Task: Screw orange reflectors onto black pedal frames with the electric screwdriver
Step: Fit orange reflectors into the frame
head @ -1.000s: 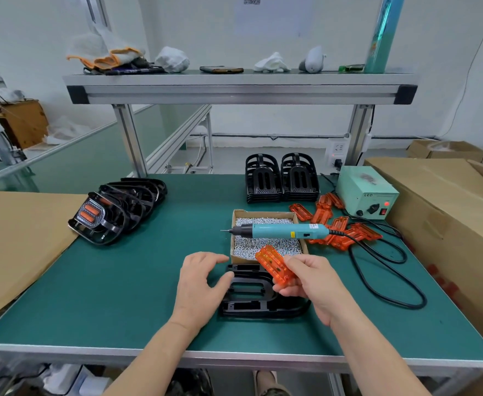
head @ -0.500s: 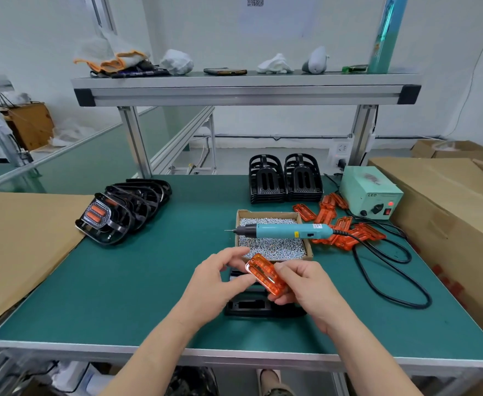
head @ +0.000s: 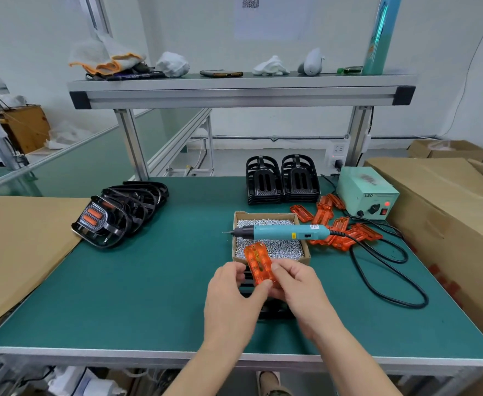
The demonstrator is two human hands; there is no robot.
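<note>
— Orange translucent ribbed plastic reflector: where is it, and how far along is the job?
— From the left: a row of black plastic pedals lies finished, and the front one shows orange inserts. At centre, the left hand pinches the reflector's near left edge and the right hand pinches its right edge. They hold it just above a bare black pedal frame on the green table mat. I judge it not yet seated.
— And the driver?
— The teal electric screwdriver lies untouched across the cardboard box of silver screws. Stacked black frames and loose orange reflectors wait further right.
— Which way does it point?
— Its long axis runs away from the person, its far end leans left, and its broad face is towards the camera.
</note>
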